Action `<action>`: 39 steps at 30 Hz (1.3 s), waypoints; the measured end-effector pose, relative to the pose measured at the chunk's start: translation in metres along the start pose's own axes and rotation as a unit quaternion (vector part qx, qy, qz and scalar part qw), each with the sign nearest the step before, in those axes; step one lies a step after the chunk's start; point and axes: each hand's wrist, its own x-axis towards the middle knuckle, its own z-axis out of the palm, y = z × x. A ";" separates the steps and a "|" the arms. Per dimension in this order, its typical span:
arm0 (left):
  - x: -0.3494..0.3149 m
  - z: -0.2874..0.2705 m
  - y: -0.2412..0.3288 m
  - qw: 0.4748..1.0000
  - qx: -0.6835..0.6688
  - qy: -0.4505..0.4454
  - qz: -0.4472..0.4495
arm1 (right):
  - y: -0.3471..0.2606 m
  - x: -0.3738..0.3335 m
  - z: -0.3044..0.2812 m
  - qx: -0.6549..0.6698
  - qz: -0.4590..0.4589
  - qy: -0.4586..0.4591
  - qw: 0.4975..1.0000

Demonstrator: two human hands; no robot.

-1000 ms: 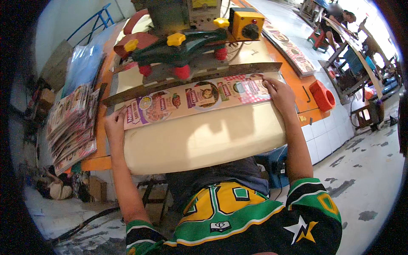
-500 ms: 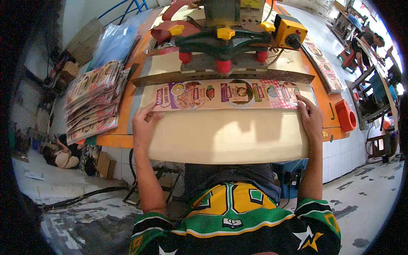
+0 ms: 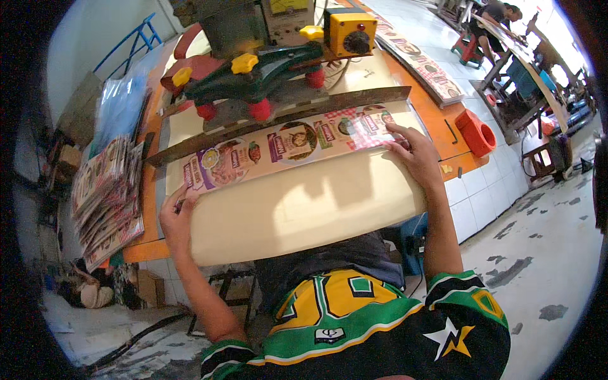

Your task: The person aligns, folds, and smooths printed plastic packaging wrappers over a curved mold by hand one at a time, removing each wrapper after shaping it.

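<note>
A long printed strip [image 3: 253, 151] with food pictures lies across a cream-coloured padded work surface [image 3: 304, 196], along a dark metal bar [image 3: 285, 120]. My left hand [image 3: 177, 218] pinches the strip's left end between thumb and fingers. At the other end, my right hand [image 3: 416, 155] grips the strip, its fingers over the red checked part and its thumb at the near edge. Just behind the bar stands a press machine [image 3: 253, 79] with yellow knobs and red feet. What lies under the strip is hidden.
Stacked printed sheets in clear plastic [image 3: 104, 196] and blue-tinted plastic film [image 3: 126, 95] sit at the left. Another printed stack [image 3: 424, 66] lies at the right of the orange table [image 3: 453, 149], near a red holder [image 3: 475, 133]. A yellow control box [image 3: 349, 31] adjoins the press. Other people are farther off.
The whole view has tilted and shifted, so the press and table appear slanted. My right hand's fingers reach farther over the strip's end; my left hand stays at its end.
</note>
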 end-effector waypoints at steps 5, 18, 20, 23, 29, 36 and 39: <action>0.001 0.001 0.005 1.000 0.020 -0.009 0.012 | 0.003 0.000 0.001 0.001 -0.013 0.020 1.000; -0.004 0.000 0.010 1.000 -0.004 -0.009 0.008 | -0.011 -0.002 -0.005 -0.037 0.005 0.005 0.999; -0.003 0.000 0.013 1.000 -0.003 -0.009 0.010 | -0.008 -0.003 -0.003 -0.028 -0.003 0.014 0.999; -0.004 -0.001 0.015 1.000 0.005 -0.009 0.012 | -0.007 -0.003 -0.002 -0.017 -0.008 0.020 1.000; -0.003 -0.002 0.010 1.000 0.015 -0.014 0.003 | -0.007 -0.003 -0.002 -0.027 -0.008 0.020 0.999; -0.003 0.000 0.010 0.999 0.028 -0.005 0.019 | -0.006 -0.002 -0.002 -0.047 -0.011 0.020 0.999; -0.003 -0.002 0.012 0.999 0.044 -0.006 0.017 | -0.012 -0.003 -0.005 -0.043 -0.007 0.015 0.999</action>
